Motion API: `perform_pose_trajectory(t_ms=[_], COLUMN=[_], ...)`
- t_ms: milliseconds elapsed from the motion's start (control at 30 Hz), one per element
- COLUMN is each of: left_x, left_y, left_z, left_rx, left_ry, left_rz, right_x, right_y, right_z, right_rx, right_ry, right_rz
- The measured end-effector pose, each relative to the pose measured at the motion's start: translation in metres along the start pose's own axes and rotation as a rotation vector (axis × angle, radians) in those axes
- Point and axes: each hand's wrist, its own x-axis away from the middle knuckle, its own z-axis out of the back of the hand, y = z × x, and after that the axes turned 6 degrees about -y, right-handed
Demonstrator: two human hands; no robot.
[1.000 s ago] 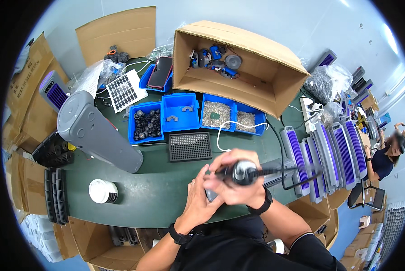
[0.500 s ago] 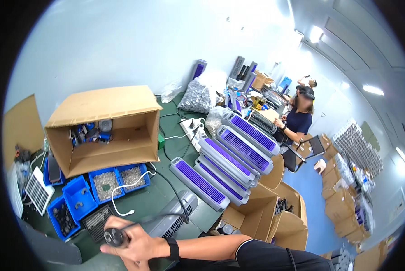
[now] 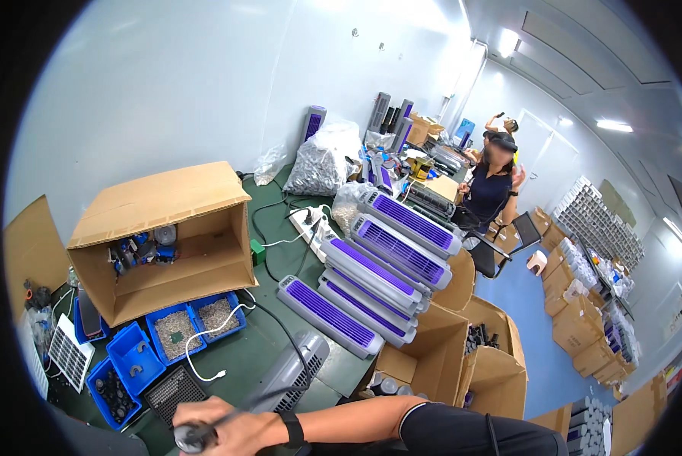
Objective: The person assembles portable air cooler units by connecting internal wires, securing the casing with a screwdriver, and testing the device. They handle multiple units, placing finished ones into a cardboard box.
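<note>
Electric screwdriver gripped low, head turned away

Right hand [image 3: 238, 433] is wrapped tight round the black electric screwdriver [image 3: 193, 437], just below the grey tower-fan housing [image 3: 288, 376]. Left hand's out of sight. Not watching it could mean the cord [image 3: 280, 330] snags.

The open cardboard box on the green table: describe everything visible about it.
The cardboard box is plain brown corrugated board, lying on its side on the green table with its opening facing the camera and its flaps spread outward. Inside, toward the back left, sit small blue and dark parts; the rest of its floor looks bare. Blue bins stand directly in front of its lower edge. No hand touches it.
</note>
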Motion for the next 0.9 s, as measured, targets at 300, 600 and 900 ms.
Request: perform_pose_trajectory(t_ms=[300,600,900], left_x=[-0.018,-0.016,-0.017], left_y=[0.017,0.028,0.035], left_z=[-0.008,0.002,0.002], left_rx=[0.191,-0.024,-0.084], left_ry=[0.175,0.177,0.179], left_rz=[-0.218,-0.120,-0.129], right_x=[-0.003,-0.007,-0.002], right_y=[0.002,0.004,0.009], right_z=[0.006,-0.007,-0.001], right_rx=[0.171,-0.030,-0.072], right_ry=[-0.041,0.089,0.029], right_rz=[-0.030,-0.194,-0.179])
